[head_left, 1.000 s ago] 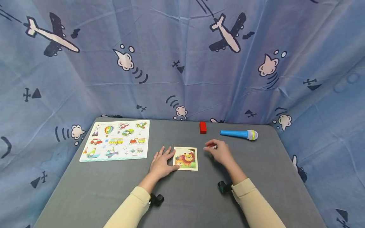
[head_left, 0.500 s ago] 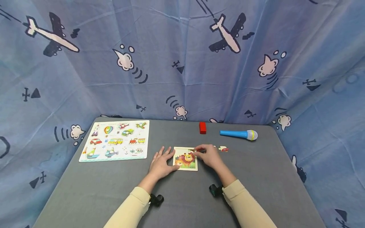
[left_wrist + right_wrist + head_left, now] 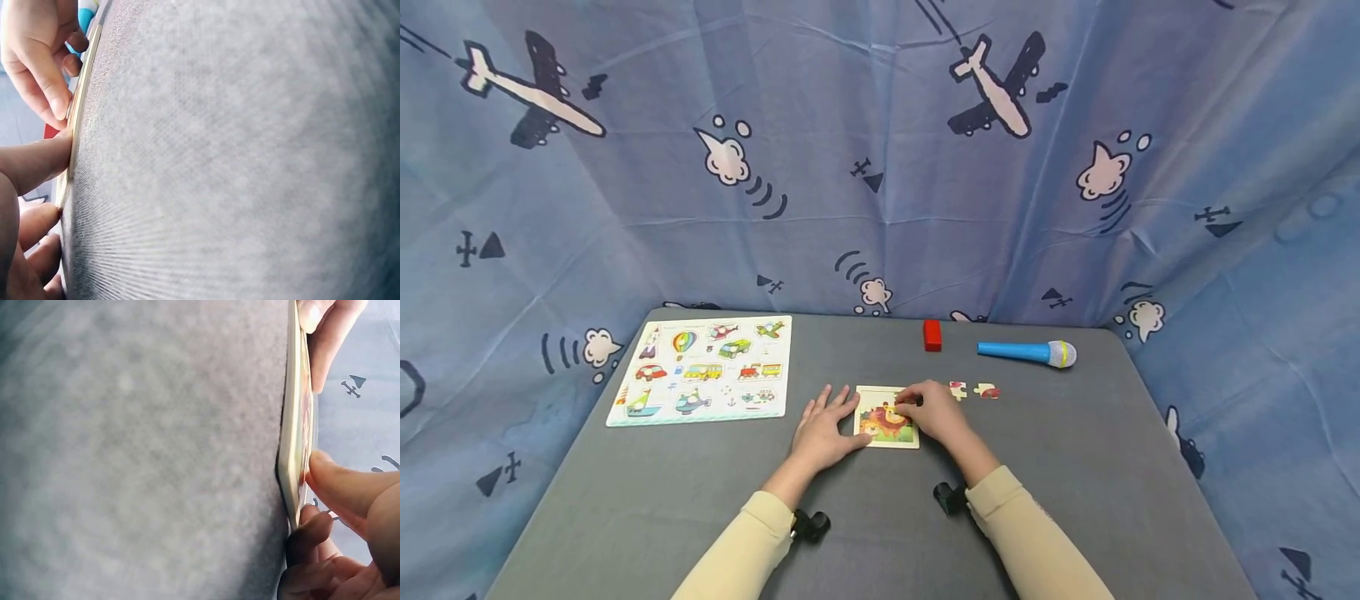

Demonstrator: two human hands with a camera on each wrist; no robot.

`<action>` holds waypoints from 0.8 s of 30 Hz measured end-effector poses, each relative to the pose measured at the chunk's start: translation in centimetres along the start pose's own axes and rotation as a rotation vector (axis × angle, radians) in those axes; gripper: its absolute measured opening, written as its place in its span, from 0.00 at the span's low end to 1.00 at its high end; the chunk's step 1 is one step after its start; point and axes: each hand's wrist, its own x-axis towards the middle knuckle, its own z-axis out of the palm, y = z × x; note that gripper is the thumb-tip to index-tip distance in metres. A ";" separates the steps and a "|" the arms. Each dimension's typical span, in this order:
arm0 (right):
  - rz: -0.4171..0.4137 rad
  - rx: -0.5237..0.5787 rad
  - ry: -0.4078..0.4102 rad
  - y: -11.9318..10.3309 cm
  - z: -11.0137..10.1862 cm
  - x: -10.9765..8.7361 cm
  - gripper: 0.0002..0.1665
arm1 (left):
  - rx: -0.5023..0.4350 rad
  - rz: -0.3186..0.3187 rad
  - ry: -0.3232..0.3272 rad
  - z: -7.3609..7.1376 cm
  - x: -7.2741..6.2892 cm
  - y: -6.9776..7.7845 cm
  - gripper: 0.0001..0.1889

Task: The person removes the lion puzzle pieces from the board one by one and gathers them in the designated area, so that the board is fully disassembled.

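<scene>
And here's the puzzle [image 3: 887,431], a lion picture in a pale frame, lying flat around the middle of the table [image 3: 865,525], with both hands on it! The left hand [image 3: 822,429] is spread wide, fingers fanned out, thumb over the lower left corner and index fingertip against the left edge, so it's touching the frame without being wrapped round anything. Across to the right hand [image 3: 936,410]: thumb and forefinger bent close together, tips down on the upper right part of the picture, the other fingers curled under, as the right wrist view shows. Is there a piece between those tips? Can't tell, the fingers cover the spot. Just beyond its knuckles lies a loose piece [image 3: 958,390], patched in red and white, and right beside that, a small gap between them, a second piece [image 3: 988,391] with red along one side. Farther back, the red block [image 3: 932,336] stands near the rear edge, and to its right the blue mic [image 3: 1027,353] lies on its side, silvery head pointing right. Over on the left, well apart from the puzzle, the board [image 3: 700,371] lies flat with its cars, boats and planes. Cream sleeves [image 3: 1037,533] on both arms, a black camera at each wrist, and behind it all, the blue curtain [image 3: 880,167] printed with planes and clouds.
</scene>
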 end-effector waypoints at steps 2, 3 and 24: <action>-0.004 -0.010 -0.002 -0.2 0.1 0.1 0.06 | 0.002 -0.002 0.003 0.0 0.0 0.0 0.41; -0.004 -0.009 -0.004 -0.3 0.2 0.1 0.06 | 0.004 -0.004 0.003 0.0 0.0 -0.1 0.41; 0.032 0.168 0.062 -0.6 -0.6 0.1 0.06 | 0.007 0.001 0.004 0.0 0.1 0.1 0.41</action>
